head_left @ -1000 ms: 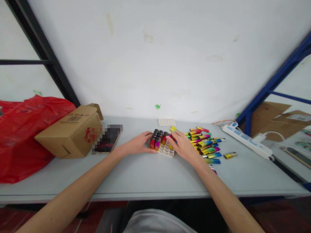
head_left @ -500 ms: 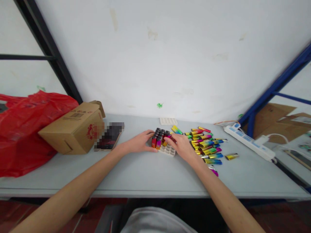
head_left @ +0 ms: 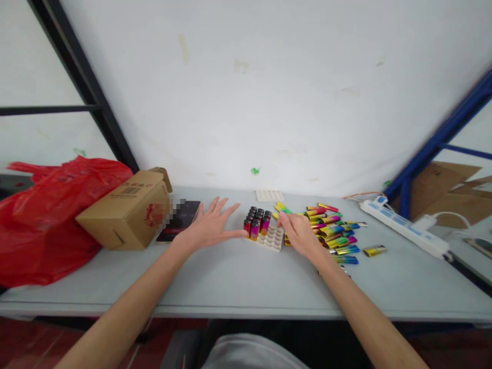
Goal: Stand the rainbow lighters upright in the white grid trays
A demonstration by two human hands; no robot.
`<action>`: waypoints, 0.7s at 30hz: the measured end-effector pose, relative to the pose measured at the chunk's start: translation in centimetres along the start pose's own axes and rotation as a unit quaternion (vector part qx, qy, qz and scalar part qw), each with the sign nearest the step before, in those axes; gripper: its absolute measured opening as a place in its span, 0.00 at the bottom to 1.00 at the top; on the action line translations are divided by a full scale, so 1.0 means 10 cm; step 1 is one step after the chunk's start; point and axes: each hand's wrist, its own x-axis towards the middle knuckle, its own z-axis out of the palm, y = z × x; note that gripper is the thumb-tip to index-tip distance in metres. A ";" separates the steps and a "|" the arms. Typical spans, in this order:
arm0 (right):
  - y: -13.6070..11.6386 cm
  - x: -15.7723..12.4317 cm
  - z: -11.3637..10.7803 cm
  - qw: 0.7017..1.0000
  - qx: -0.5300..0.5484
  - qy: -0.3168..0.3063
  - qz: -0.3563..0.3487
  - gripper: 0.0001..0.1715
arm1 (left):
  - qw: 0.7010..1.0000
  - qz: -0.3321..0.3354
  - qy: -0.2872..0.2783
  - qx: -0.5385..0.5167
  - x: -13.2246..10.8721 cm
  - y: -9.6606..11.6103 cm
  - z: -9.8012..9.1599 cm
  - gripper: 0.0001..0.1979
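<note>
A group of lighters (head_left: 254, 229) with black tops and red, purple and yellow bodies stands upright in a white tray with round-edged holes (head_left: 274, 239). To their left, my left hand (head_left: 209, 225) is open with fingers spread; its thumb tip comes close to the front left lighter, and I cannot tell if it touches. My right hand (head_left: 300, 233) is at the tray's right side, over the left edge of a pile of shiny multicoloured lighter bodies (head_left: 334, 230). Its fingers are curled closed, and whatever they may hold is hidden.
Behind the lighters, a second white tray (head_left: 269, 196) lies by the wall. At left are a red plastic bag (head_left: 49, 220), a cardboard box (head_left: 123, 210) and a dark flat item (head_left: 184, 220). A white power strip (head_left: 405, 230) is at right; one lighter body (head_left: 374, 250) lies apart.
My left hand has come off the lighters, moved left and spread its fingers. My right hand has left the lighters and moved right, beside the pile. The view has shifted slightly.
</note>
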 end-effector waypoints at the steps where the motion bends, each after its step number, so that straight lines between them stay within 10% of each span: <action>1: 0.01 0.00 -0.01 1.000 0.005 0.012 0.007 0.36 | 1.000 -0.027 -0.005 0.008 -0.02 -0.03 -0.05 0.50; 13: 0.36 0.12 -0.16 0.992 -0.084 0.083 0.050 0.24 | 0.994 -0.076 -0.076 0.024 -0.11 -0.07 -0.07 0.59; 21: 0.80 0.43 0.00 0.969 -0.209 -0.101 0.082 0.16 | 0.986 0.099 -0.042 -0.127 0.14 0.04 0.17 0.54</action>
